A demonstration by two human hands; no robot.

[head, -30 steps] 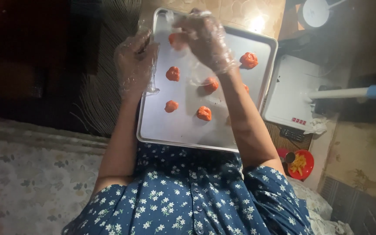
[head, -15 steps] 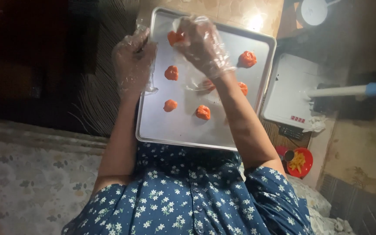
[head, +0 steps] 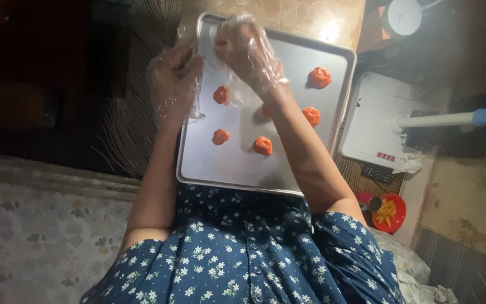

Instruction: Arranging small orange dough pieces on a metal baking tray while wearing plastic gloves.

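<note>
Baking tray (head: 237, 169): rectangular, silver metal, rimmed; lies lengthwise away from the person, its near edge just above the blue flowered dress (head: 243, 253); bare metal over most of the near half.
White appliance (head: 375, 126): flat, boxy, just beside the tray's right edge, with a row of small red marks near its near corner.
Woven mat (head: 127, 112): brown, ribbed, under and beside the tray's left edge.
Right hand (head: 248, 48): in a clear plastic glove, raised over the tray's far left corner; fingers curled together around a small orange bit that shows at the fingertips; forearm crosses the tray's middle.
Left hand (head: 172, 84): in a clear plastic glove, at the tray's left edge, fingers loosely bent and resting against the rim; whether they pinch anything cannot be told.
Red bowl (head: 389, 213): small, round, holds yellow strips; beyond the tray's near right corner.
Orange dough balls: five in plain sight on the tray, well apart from one another; one (head: 320, 77) near the far right corner, one (head: 311, 116) by the right edge, one (head: 263, 146) at the middle, one (head: 220, 137) left of middle, one (head: 221, 94) just below the right hand; a further one partly hidden behind the right wrist.
</note>
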